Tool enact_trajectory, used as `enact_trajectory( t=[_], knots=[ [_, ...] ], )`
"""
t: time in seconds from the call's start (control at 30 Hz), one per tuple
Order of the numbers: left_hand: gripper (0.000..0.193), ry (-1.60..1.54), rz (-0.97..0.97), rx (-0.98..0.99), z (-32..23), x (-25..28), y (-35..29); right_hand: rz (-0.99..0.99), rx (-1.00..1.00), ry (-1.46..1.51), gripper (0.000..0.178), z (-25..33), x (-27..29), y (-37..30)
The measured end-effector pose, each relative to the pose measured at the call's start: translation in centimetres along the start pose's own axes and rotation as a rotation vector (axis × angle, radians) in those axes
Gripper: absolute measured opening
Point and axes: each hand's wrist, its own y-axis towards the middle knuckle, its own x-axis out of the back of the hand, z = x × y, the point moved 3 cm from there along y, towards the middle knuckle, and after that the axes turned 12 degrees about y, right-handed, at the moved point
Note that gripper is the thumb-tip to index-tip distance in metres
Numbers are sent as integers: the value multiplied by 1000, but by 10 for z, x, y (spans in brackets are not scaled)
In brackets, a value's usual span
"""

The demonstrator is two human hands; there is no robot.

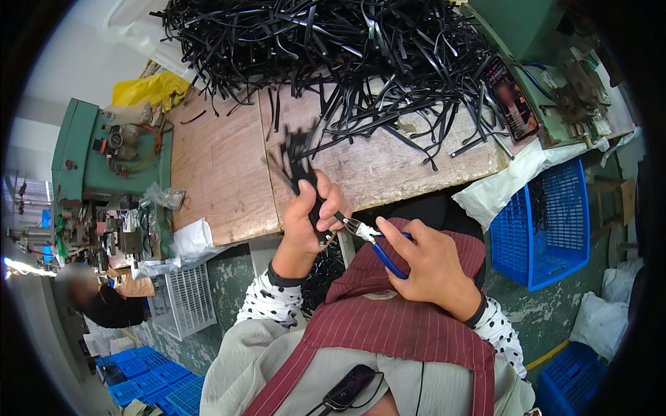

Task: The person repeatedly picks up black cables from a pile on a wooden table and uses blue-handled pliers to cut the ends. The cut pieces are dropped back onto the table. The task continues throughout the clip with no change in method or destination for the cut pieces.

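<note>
My left hand (309, 218) is closed round a bundle of thin black strips (300, 158) with slightly bent ends, which look like eyeglass temples. The bundle's upper end is blurred by motion. In my right hand (437, 270) is a pair of pliers (390, 259) with blue handles and white wrapping near the joint. The pliers' jaws are beside my left fingers, at the end of one strip; whether they grip it I cannot tell. A large pile of the same black strips (326, 48) covers the far side of the wooden table (215, 166).
Green machines stand at the left (87, 152) and right (513, 28). A phone (513, 100) leans at the table's right end. A blue plastic crate (541, 236) is below right, a white crate (184, 298) below left. Another person (114, 298) is at the far left.
</note>
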Motion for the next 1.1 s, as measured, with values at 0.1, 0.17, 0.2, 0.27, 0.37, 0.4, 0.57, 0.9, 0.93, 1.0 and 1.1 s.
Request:
enact_trajectory(
  t=[0.1, 0.17, 0.2, 0.27, 0.37, 0.4, 0.57, 0.9, 0.93, 1.0, 1.1],
  knots=[
    [36, 147, -134, -234, 2, -8, -8, -25, -22, 71, 77, -2, 1, 2],
    [34, 304, -209, -389, 1, -16, -13, -15, -68, 161, 76, -4, -2, 0],
    [34, 400, -212, -493, 2, -19, -13, 6, -109, 228, 77, -7, -6, -2],
    [34, 494, -237, -540, 2, -25, -18, 31, -159, 316, 79, -9, -9, -4],
    [37, 744, -291, -538, 5, -30, -20, 49, -191, 362, 81, -10, -8, -4],
    [37, 762, -307, -544, 6, -31, -20, 60, -204, 365, 82, -11, -9, -5],
    [30, 602, -401, -367, 9, -28, -20, 86, -250, 365, 79, -16, -10, -9],
    [12, 1138, -545, -179, -16, 11, 21, 40, -353, 390, 75, -19, -16, -13],
    [17, 1362, -582, -99, -19, 15, 32, 40, -370, 402, 76, -18, -16, -13],
    [32, 2019, -439, -236, -22, 21, 46, 55, -357, 366, 76, -18, -15, -12],
    [26, 2245, -557, -34, -16, 52, 53, 51, -357, 357, 77, -17, -14, -14]
  ],
)
